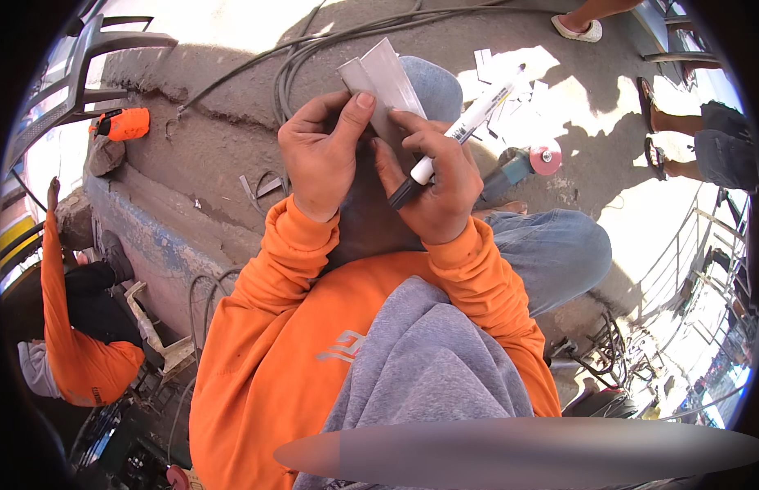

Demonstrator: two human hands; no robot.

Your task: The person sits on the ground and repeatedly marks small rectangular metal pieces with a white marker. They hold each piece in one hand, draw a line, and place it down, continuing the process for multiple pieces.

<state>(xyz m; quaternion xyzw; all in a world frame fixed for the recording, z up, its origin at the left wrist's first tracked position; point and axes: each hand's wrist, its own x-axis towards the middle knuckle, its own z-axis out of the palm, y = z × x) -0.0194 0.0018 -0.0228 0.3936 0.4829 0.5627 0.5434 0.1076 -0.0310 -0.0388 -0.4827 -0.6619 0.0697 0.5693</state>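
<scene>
My left hand (318, 159) pinches two flat pale metal strips (387, 77) between thumb and fingers. The strips overlap at a slight offset and stick up away from me. A white marker pen (481, 114) lies through the closed fingers of my right hand (445, 184), its dark tip pointing far right. The fingertips of that hand also meet the lower part of the strips. A short black piece (405, 193) shows under the same hand; I cannot tell whether it is a cap. Beyond my right hand an angle grinder (510, 171) with a reddish disc rests on the ground.
Cut metal pieces (510, 102) are scattered on the ground ahead. Dark cables (285, 61) run across the far side. An orange object (126, 124) sits by a chair (85, 61) at left. A person in orange (89, 359) is at lower left; another person's legs (714, 147) show at right.
</scene>
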